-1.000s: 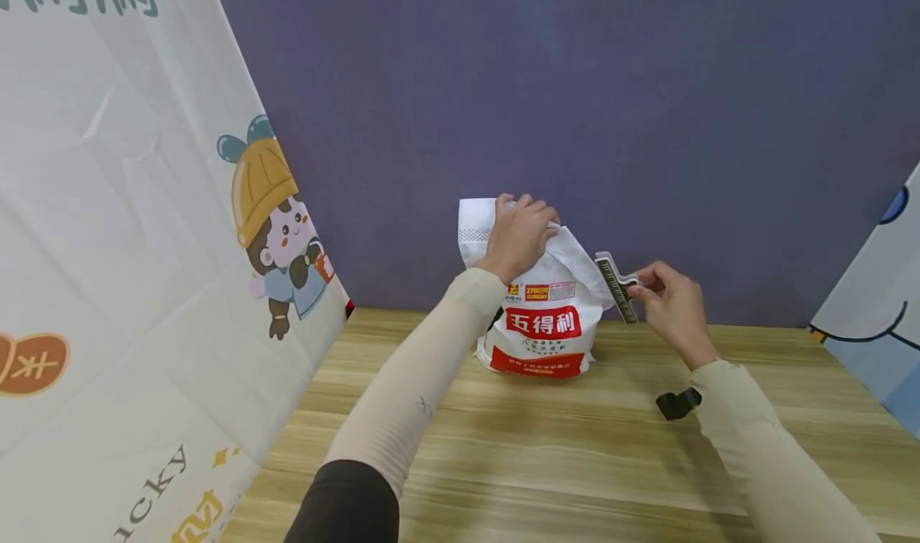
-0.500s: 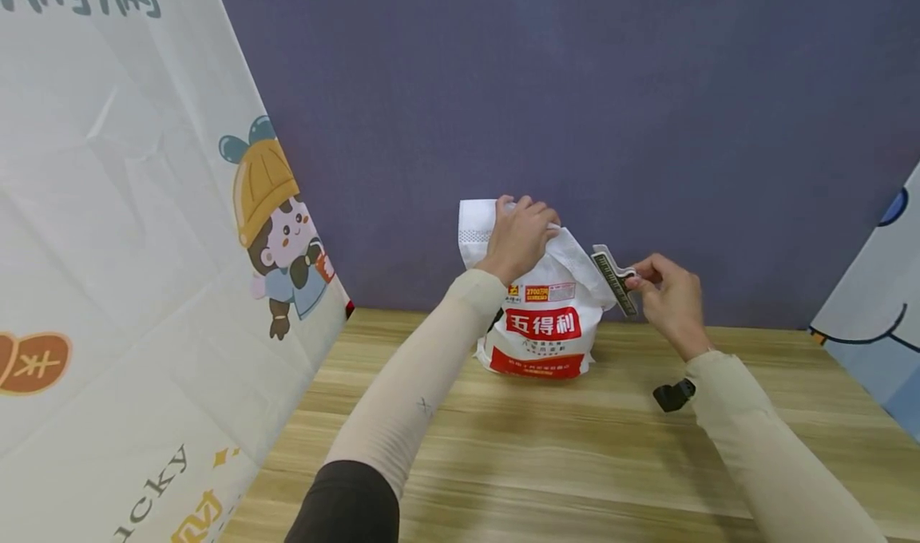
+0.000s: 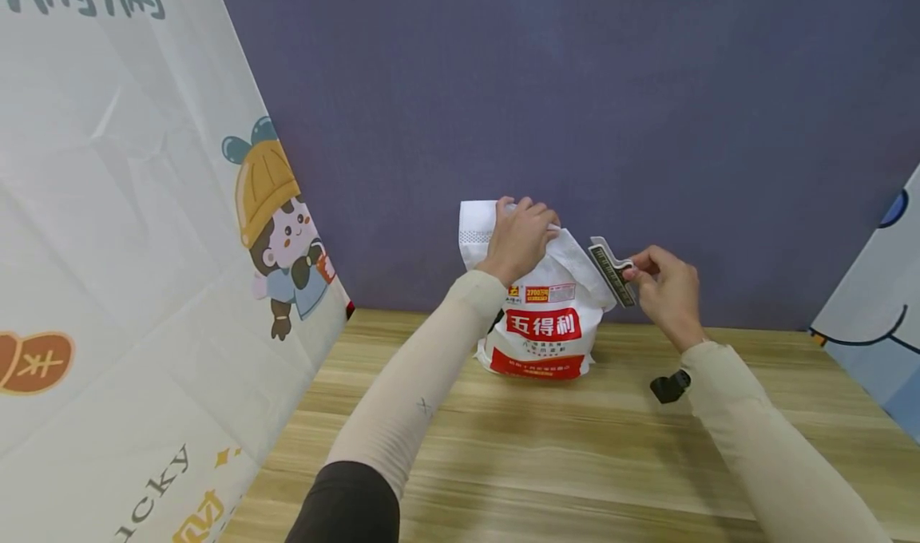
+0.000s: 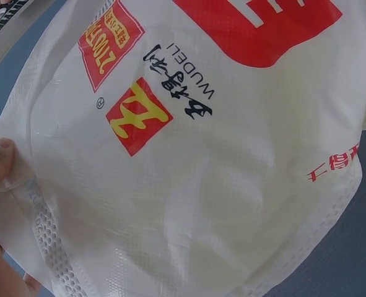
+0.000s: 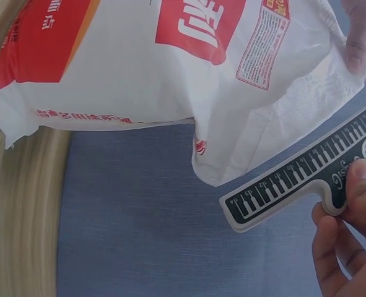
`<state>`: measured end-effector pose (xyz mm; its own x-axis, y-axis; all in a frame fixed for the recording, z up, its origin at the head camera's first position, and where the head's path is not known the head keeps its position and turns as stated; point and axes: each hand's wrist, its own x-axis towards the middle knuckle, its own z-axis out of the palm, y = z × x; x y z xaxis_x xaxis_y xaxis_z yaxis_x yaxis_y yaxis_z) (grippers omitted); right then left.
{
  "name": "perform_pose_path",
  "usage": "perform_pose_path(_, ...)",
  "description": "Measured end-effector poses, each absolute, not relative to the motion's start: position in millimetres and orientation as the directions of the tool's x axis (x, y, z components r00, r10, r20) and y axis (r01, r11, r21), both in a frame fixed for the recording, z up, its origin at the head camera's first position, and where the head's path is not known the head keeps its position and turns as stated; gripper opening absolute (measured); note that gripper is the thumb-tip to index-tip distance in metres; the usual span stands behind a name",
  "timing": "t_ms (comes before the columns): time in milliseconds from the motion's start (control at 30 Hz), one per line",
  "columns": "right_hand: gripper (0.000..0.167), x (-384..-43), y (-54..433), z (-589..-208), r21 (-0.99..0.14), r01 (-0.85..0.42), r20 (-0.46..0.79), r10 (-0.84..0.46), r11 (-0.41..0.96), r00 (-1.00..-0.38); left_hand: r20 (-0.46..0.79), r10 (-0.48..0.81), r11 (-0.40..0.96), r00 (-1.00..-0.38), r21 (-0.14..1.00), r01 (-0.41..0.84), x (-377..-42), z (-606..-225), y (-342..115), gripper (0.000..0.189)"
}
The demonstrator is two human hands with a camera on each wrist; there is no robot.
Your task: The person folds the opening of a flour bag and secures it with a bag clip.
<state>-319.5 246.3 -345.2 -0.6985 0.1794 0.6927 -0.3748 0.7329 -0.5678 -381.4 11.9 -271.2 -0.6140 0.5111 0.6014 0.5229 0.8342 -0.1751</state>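
Note:
A white flour sack point(image 3: 549, 347) with red print stands on the table against the back wall. Its top is folded over, and my left hand point(image 3: 519, 239) grips that fold from above. The left wrist view shows the thumb point(image 4: 0, 162) pressing on the sack's woven plastic point(image 4: 232, 161). My right hand point(image 3: 670, 291) pinches the handle of a long clip point(image 3: 611, 271) with a piano-key pattern. The clip is held tilted, close beside the sack's upper right edge. In the right wrist view, the clip point(image 5: 294, 176) lies alongside the sack's slanting top edge point(image 5: 275, 133).
The wood-grain table point(image 3: 460, 463) meets a dark blue-grey cloth wall point(image 3: 611, 112) right behind the sack. A white printed sheet point(image 3: 129, 231) hangs at the left, another printed sheet point(image 3: 877, 311) at the right. A small black device point(image 3: 670, 386) sits at the right wrist.
My right hand has moved slightly up and to the left with the clip, nearer the sack's top edge. The left hand and the sack have stayed in place.

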Motion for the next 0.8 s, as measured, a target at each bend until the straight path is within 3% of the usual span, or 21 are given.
perform_pose_path(800,0.008,-332,240,-339,-0.578,-0.349,0.655,0.164,0.737,-0.738,0.586,0.514,0.835,-0.626,-0.175,0.522,-383,-271,11,0.024)
